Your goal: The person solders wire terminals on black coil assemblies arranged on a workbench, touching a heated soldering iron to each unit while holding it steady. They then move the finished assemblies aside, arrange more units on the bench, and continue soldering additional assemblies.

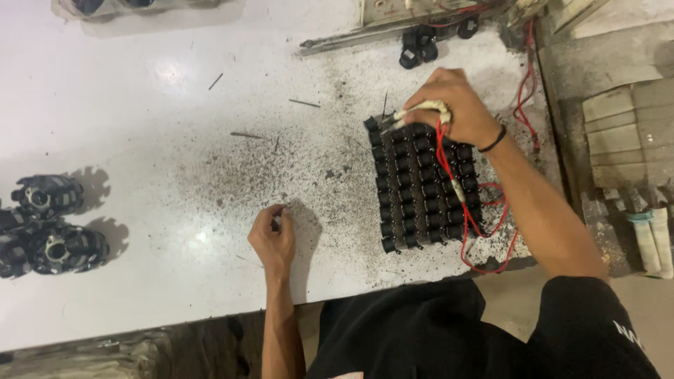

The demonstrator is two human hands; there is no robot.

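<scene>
White table (140, 140) w/ black specks & grime, black parts (425, 186) in neat grid rows, red wires (484, 224), cream-coloured probe (418, 110), black wristband (494, 140), black finned pieces (49, 224) at left, black shirt (421, 330), grey-beige blocks (632, 133).

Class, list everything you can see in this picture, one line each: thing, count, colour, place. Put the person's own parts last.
Table: one, white, speckled with dark grit, fills the view.
Block of small parts: one grid, black, right of centre.
Probes: pale, in the right hand, tips on the block's top corner.
Wires: red, trailing over the block.
Finned round parts: about three, black, left edge.
Small parts: a few, black, top centre.
Wristband: one, black, right wrist.
Left hand: fingers pinched, resting on the table.
Right hand: gripping the probes.
</scene>
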